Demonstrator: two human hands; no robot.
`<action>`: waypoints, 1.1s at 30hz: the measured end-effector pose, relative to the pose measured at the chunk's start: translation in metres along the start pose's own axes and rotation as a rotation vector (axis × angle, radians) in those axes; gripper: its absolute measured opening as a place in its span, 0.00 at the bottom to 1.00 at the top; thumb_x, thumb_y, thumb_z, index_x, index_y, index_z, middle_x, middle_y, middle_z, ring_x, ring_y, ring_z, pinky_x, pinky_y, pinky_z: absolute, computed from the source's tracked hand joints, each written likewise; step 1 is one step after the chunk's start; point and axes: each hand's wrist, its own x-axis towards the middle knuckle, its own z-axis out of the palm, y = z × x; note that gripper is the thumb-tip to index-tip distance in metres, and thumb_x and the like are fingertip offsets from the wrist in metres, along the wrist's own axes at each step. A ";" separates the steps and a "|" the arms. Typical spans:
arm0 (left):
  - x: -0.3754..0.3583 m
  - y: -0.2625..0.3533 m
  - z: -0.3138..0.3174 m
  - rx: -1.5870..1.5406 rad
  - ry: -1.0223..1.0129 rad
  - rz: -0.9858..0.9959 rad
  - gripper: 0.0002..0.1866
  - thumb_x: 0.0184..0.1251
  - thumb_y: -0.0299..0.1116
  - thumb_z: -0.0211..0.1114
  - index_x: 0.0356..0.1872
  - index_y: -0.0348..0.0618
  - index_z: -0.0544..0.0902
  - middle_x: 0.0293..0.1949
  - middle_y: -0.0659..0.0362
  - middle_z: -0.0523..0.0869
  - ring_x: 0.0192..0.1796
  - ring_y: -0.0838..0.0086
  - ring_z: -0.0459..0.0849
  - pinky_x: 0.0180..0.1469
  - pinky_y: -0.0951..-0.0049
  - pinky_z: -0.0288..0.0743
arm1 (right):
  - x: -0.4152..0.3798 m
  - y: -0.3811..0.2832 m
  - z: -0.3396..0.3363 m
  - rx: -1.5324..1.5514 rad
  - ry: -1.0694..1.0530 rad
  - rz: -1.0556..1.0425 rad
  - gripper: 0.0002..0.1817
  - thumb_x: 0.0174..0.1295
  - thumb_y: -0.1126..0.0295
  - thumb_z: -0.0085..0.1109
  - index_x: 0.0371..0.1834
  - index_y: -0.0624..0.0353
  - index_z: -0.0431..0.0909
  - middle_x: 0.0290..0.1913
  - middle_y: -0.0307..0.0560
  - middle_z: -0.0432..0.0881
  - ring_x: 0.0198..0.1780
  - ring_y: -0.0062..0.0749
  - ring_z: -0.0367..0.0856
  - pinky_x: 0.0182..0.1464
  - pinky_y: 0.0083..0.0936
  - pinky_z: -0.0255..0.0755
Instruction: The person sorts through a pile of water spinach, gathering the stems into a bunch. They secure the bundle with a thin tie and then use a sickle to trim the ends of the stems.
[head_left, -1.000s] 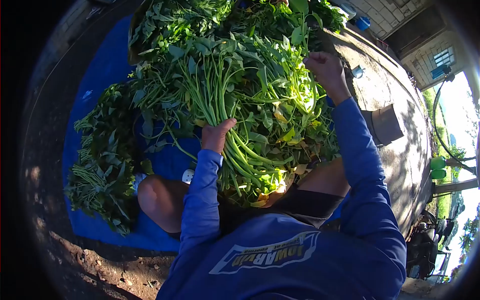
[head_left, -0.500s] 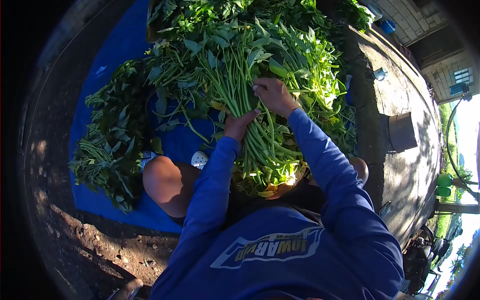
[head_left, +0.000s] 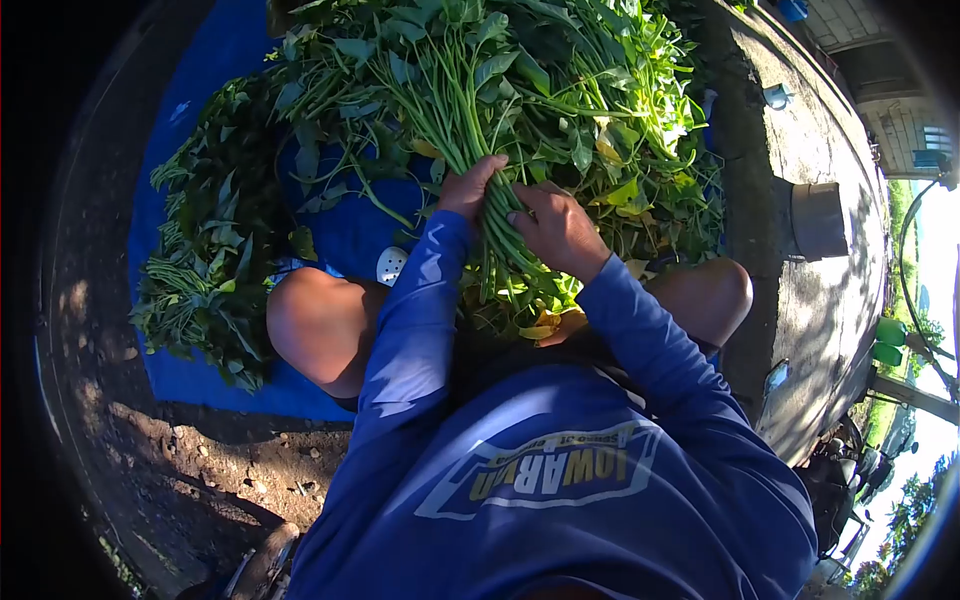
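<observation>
A thick bunch of long-stemmed leafy greens (head_left: 455, 105), which looks like water spinach, lies in front of me with its leaves pointing away. My left hand (head_left: 470, 188) is closed around its stems from the left side, thumb across the top. Lower down, my right hand (head_left: 562, 230) presses against the right side of the same stems with curled fingers; the fingertips are partly hidden. Cut stem ends hang between my knees over some yellowed leaves (head_left: 540, 325). Beyond and to the right spreads a large heap of loose greens (head_left: 620, 110).
On the left, a row of bundled greens (head_left: 215, 235) rests on a blue tarp (head_left: 300, 395). A white clog (head_left: 391, 265) shows beside my left knee. To the right runs a concrete ledge (head_left: 815, 310) with a brown bucket-like container (head_left: 818, 222) on it.
My right hand has come down from the upper stems to the stems below my left hand. My left hand still grips the bunch. The view has shifted slightly.
</observation>
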 end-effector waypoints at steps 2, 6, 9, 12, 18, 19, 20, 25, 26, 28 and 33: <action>0.019 -0.015 -0.015 0.000 0.019 -0.059 0.23 0.60 0.37 0.83 0.54 0.42 0.86 0.44 0.57 0.91 0.38 0.69 0.90 0.41 0.64 0.85 | -0.003 0.018 0.026 0.192 0.072 0.014 0.21 0.70 0.65 0.67 0.62 0.65 0.85 0.45 0.57 0.83 0.47 0.53 0.84 0.53 0.43 0.78; -0.006 -0.022 -0.001 -0.061 0.110 0.496 0.21 0.61 0.31 0.82 0.54 0.38 0.88 0.47 0.59 0.91 0.48 0.72 0.88 0.54 0.68 0.83 | -0.005 0.024 0.045 0.316 0.078 -0.019 0.22 0.72 0.67 0.66 0.66 0.65 0.83 0.42 0.54 0.81 0.44 0.44 0.82 0.51 0.37 0.77; -0.016 -0.026 -0.027 0.063 0.115 0.248 0.17 0.60 0.30 0.82 0.48 0.33 0.90 0.42 0.57 0.92 0.40 0.71 0.89 0.48 0.68 0.84 | -0.010 0.027 0.056 0.316 0.080 -0.113 0.21 0.72 0.66 0.67 0.64 0.63 0.85 0.42 0.53 0.85 0.44 0.43 0.84 0.49 0.36 0.78; -0.021 0.009 -0.033 0.231 0.194 0.302 0.13 0.58 0.30 0.80 0.40 0.32 0.92 0.40 0.56 0.94 0.37 0.72 0.90 0.43 0.69 0.82 | 0.018 0.012 -0.006 0.484 0.038 0.216 0.17 0.71 0.65 0.65 0.57 0.63 0.88 0.44 0.60 0.87 0.46 0.55 0.87 0.55 0.42 0.80; -0.038 0.082 -0.034 0.219 0.350 0.625 0.20 0.52 0.19 0.81 0.49 0.34 0.88 0.44 0.61 0.90 0.42 0.73 0.87 0.52 0.69 0.81 | 0.114 0.104 -0.056 -0.234 0.409 0.093 0.17 0.62 0.66 0.62 0.53 0.55 0.91 0.56 0.58 0.87 0.59 0.56 0.84 0.65 0.49 0.78; -0.039 0.087 -0.034 0.167 0.362 0.657 0.20 0.53 0.19 0.81 0.49 0.34 0.88 0.44 0.61 0.90 0.43 0.73 0.87 0.53 0.69 0.81 | 0.120 0.106 -0.060 -0.319 0.322 0.093 0.18 0.61 0.64 0.62 0.53 0.54 0.91 0.59 0.58 0.86 0.63 0.57 0.82 0.67 0.50 0.76; -0.038 0.092 -0.035 0.113 0.378 0.690 0.20 0.53 0.19 0.81 0.49 0.34 0.88 0.44 0.61 0.90 0.43 0.73 0.87 0.53 0.69 0.81 | 0.126 0.109 -0.064 -0.355 0.221 0.124 0.20 0.60 0.63 0.62 0.54 0.53 0.91 0.61 0.58 0.85 0.65 0.58 0.80 0.69 0.51 0.75; -0.033 0.095 -0.052 0.101 0.431 0.664 0.22 0.53 0.21 0.81 0.51 0.31 0.89 0.48 0.57 0.92 0.45 0.71 0.88 0.54 0.68 0.82 | 0.130 0.105 -0.072 -0.406 -0.006 0.128 0.23 0.60 0.59 0.63 0.59 0.47 0.91 0.67 0.54 0.82 0.72 0.57 0.75 0.73 0.53 0.70; -0.032 0.094 -0.054 0.081 0.420 0.633 0.21 0.53 0.22 0.81 0.51 0.31 0.89 0.48 0.57 0.92 0.45 0.71 0.88 0.55 0.68 0.82 | 0.128 0.103 -0.074 -0.409 -0.014 0.132 0.23 0.60 0.59 0.63 0.59 0.46 0.91 0.68 0.54 0.82 0.72 0.57 0.74 0.73 0.53 0.70; -0.032 0.092 -0.051 0.042 0.382 0.567 0.21 0.53 0.23 0.81 0.50 0.32 0.89 0.47 0.57 0.92 0.45 0.71 0.89 0.55 0.68 0.82 | 0.122 0.104 -0.073 -0.397 0.068 0.070 0.22 0.63 0.58 0.63 0.58 0.49 0.90 0.61 0.56 0.87 0.66 0.54 0.82 0.71 0.56 0.71; -0.027 0.086 -0.053 0.139 0.355 0.513 0.20 0.53 0.23 0.81 0.49 0.31 0.89 0.48 0.56 0.93 0.45 0.70 0.89 0.54 0.66 0.82 | 0.134 0.075 -0.112 -0.120 0.061 0.053 0.18 0.72 0.57 0.60 0.56 0.55 0.88 0.53 0.58 0.91 0.56 0.52 0.89 0.63 0.47 0.78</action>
